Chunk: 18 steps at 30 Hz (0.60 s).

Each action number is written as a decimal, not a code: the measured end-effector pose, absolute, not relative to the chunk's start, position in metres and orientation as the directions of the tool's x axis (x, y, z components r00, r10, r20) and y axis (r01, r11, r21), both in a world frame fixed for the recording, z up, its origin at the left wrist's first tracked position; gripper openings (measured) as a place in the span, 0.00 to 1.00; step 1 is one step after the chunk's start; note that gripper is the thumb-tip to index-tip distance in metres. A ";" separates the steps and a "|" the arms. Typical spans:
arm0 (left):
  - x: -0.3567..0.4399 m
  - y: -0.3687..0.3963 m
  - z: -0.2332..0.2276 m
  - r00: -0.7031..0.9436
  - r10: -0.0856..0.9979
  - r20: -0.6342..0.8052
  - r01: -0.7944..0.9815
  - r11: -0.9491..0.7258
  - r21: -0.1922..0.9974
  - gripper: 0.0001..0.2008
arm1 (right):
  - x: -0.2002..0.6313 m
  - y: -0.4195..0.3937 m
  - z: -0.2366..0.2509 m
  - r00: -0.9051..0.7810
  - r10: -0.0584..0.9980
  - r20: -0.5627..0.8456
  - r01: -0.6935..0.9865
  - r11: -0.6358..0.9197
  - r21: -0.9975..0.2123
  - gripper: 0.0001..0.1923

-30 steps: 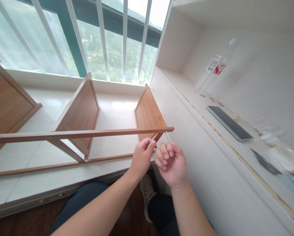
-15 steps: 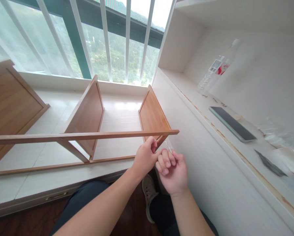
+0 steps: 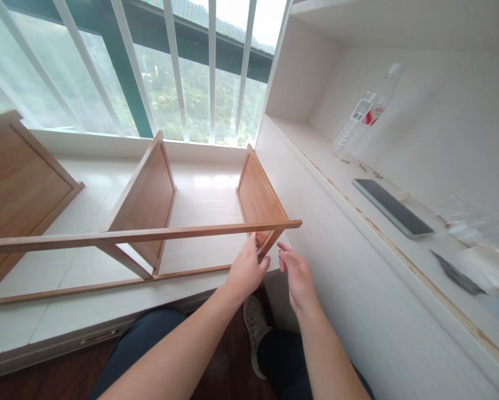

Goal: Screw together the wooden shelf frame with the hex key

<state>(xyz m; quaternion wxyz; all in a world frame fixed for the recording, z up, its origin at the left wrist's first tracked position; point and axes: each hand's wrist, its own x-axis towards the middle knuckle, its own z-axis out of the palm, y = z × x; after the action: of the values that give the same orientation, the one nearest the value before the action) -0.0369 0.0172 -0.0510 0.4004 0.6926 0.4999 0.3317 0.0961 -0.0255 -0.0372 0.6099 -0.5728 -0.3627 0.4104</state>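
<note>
A brown wooden shelf frame [image 3: 208, 228] lies on its side on the white ledge, with panels standing up from its long rails. My left hand [image 3: 248, 268] is closed around the lower edge of the right end panel [image 3: 261, 191], thumb toward me and fingertips partly hidden. Just right of that corner is my right hand [image 3: 298, 275], its fingers bent together near the rail's end. Whatever it pinches is hidden; the thin metal rod seen earlier does not show. The middle panel [image 3: 143, 203] stands farther left.
On the white shelf at right are a clear plastic bottle [image 3: 366, 114], several small screws [image 3: 363, 167], a phone [image 3: 393, 208], a dark flat packet [image 3: 458, 272] and clear plastic bags [image 3: 462, 219]. A barred window [image 3: 191, 83] is behind the ledge. White cabinet side [image 3: 341, 266] borders my right hand.
My right hand has turned and shifted slightly away from my left hand, and the thin metal rod has gone out of sight. My left hand has moved little, its thumb now extended.
</note>
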 end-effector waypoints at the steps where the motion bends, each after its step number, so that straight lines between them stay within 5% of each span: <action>1: -0.037 0.018 -0.053 0.311 0.950 0.034 0.430 -0.173 0.886 0.35 | 0.093 -0.025 -0.038 0.347 0.937 -0.045 -0.076 -0.019 -0.997 0.22; 5: -0.036 0.017 -0.055 0.347 0.938 -0.016 0.456 -0.154 0.876 0.34 | 0.079 -0.024 -0.040 0.206 0.974 -0.089 -0.060 -0.079 -0.995 0.23; 18: -0.038 0.018 -0.053 0.341 0.939 0.032 0.420 -0.183 0.889 0.27 | 0.079 -0.018 -0.047 0.162 0.980 -0.112 0.016 -0.116 -0.993 0.22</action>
<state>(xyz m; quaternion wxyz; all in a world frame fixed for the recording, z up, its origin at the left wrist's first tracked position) -0.0380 0.0179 -0.0534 0.4185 0.7040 0.4829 0.3100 0.0788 -0.0184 -0.0465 0.5028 -0.5727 -0.4350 0.4796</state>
